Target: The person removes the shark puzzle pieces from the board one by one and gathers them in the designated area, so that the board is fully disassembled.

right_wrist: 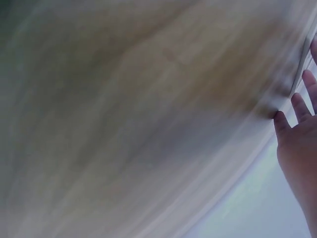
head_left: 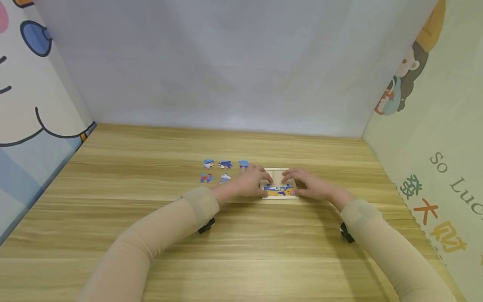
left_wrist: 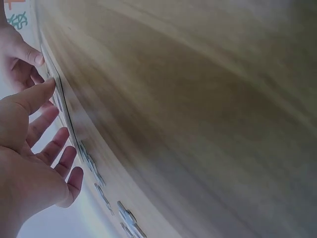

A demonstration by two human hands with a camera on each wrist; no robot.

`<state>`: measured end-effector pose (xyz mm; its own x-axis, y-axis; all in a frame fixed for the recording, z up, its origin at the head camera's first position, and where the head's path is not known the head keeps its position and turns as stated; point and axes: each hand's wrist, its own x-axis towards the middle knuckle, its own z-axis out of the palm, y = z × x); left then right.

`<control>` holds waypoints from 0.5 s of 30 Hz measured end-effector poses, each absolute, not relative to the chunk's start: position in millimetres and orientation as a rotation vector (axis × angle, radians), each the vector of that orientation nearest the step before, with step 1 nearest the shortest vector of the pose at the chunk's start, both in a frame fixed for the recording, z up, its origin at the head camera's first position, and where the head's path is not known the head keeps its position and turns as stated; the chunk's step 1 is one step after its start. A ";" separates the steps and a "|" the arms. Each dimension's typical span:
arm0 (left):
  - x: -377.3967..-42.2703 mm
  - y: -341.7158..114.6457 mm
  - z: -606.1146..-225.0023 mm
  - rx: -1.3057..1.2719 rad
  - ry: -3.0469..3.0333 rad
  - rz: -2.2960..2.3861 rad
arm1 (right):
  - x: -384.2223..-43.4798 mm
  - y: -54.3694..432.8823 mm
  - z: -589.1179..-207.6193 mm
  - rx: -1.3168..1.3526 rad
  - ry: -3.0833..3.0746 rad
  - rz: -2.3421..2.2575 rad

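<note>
A small wooden puzzle tray (head_left: 277, 177) lies flat on the table, its far part bare wood. Jigsaw pieces (head_left: 280, 191) in blue, white and yellow fill the near part. My left hand (head_left: 252, 182) is at the tray's left side, thumb (left_wrist: 45, 90) at the near edge and the other fingers spread. On the right side, my right hand (head_left: 311, 185) reaches over the tray, fingertips at the pieces and the frame. In the right wrist view its fingers (right_wrist: 300, 106) are spread beside the tray edge. Neither hand visibly grips a piece; the palms partly hide the tray's sides.
Left of the tray lie several loose jigsaw pieces, among them a dark blue one (head_left: 225, 164), a red and blue one (head_left: 207, 178) and a light blue one (head_left: 243, 163) beside my left hand. The wood-grain table (head_left: 241, 251) ends at a pale back wall (head_left: 234, 75).
</note>
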<state>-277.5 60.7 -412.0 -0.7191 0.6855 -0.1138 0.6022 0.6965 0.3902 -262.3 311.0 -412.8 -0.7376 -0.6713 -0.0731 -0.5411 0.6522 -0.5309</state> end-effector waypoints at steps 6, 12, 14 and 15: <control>-278.3 60.7 -413.6 0.995 2.650 0.535 | -262.2 310.7 -411.6 -0.931 2.595 -0.725; -277.8 61.1 -414.0 0.967 2.636 0.591 | -262.1 311.5 -412.7 -0.927 2.596 -0.726; -277.0 61.3 -413.5 0.963 2.646 0.600 | -261.9 311.8 -413.6 -0.940 2.596 -0.733; -277.5 61.6 -413.8 0.959 2.648 0.602 | -261.9 312.2 -414.2 -0.946 2.597 -0.736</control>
